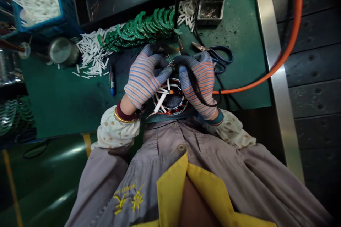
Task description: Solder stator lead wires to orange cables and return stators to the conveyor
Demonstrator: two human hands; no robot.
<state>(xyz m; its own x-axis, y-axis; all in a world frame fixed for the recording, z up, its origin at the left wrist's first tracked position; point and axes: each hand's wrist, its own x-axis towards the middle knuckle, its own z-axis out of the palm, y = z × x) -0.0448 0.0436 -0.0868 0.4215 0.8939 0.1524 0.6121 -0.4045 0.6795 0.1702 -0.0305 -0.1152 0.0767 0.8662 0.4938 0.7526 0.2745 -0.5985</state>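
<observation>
My left hand (pixel 147 74), in a striped knit glove with dark fingertips, is closed on thin wires (pixel 171 63) above the mat. Close beside it, my right hand (pixel 199 81), gloved alike, pinches at the same wires. A black cable (pixel 196 88) runs over the fingers and palm of my right hand. Below both hands lies a ring-shaped wound coil (pixel 183 104) with red, white and black windings. White sleeves (pixel 160 103) lie across the coil's left side, and bare wire ends stick out there. The fingertips partly hide the wires.
Behind my hands lie a row of green curved boards (pixel 144 26) and loose white tubes (pixel 92 51). Scissors (pixel 221 55) and an orange hose (pixel 245 88) are on the right. A marker (pixel 112 79), a round tin (pixel 63 51) and a blue bin (pixel 62 5) stand left.
</observation>
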